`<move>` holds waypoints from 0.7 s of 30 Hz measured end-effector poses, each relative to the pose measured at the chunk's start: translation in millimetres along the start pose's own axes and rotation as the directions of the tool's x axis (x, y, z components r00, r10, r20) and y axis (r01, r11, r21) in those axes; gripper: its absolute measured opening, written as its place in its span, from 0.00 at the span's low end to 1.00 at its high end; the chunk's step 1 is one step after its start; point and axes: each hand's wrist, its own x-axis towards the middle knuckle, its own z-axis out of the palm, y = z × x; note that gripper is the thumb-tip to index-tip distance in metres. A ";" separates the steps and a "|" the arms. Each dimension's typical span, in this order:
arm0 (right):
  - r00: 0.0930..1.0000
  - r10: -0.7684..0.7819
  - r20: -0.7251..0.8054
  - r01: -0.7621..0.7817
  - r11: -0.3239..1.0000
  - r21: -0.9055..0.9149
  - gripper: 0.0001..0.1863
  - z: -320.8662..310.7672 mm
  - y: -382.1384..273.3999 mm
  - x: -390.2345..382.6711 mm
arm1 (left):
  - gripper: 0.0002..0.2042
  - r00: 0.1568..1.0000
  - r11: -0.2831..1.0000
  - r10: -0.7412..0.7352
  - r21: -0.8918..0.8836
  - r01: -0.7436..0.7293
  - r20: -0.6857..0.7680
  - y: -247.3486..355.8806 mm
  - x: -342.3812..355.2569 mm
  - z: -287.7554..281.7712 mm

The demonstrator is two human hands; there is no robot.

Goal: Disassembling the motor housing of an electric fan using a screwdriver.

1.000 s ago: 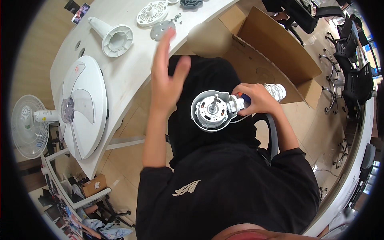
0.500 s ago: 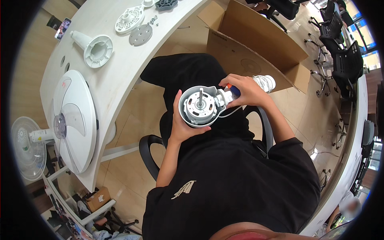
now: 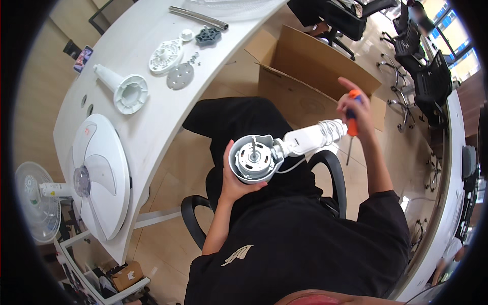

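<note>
My left hand cups the grey round housing of a fan motor, its metal shaft pointing up, above my lap. From the housing's right side a white fan neck extends, with a white power cord coiled around its far end. Off to the right, my right hand is raised, index finger stretched out. Its other fingers wrap around an orange and blue screwdriver, whose shaft points down, apart from the motor.
On the white table at left lie a white funnel-shaped part, a grey disc, a dark knob, a metal tube, several screws and a bladed white disc. An open cardboard box stands ahead.
My right hand has moved from the joint beside the motor out to the right, carrying the screwdriver. The white neck is now uncovered; my left hand still holds the motor.
</note>
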 end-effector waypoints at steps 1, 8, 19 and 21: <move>0.997 -0.054 -0.049 0.057 0.998 0.042 0.29 4.1 -10.1 12.0 | 0.67 1.000 1.000 -0.006 0.013 0.006 0.007 0.1 1.4 1.1; 0.912 -0.371 -0.177 0.395 0.910 0.127 0.15 69.6 -39.2 126.5 | 0.67 1.000 0.999 0.003 0.041 -0.004 0.031 -3.6 3.5 4.2; 0.969 -0.128 -0.210 0.209 0.878 0.430 0.20 94.1 36.2 243.8 | 0.66 0.999 0.998 -0.026 0.066 0.023 0.043 -3.8 1.0 0.8; 0.972 -0.137 -0.192 0.199 0.914 0.353 0.24 102.6 50.1 260.9 | 0.67 0.997 0.997 -0.034 0.073 0.029 0.067 -5.8 -1.6 -1.3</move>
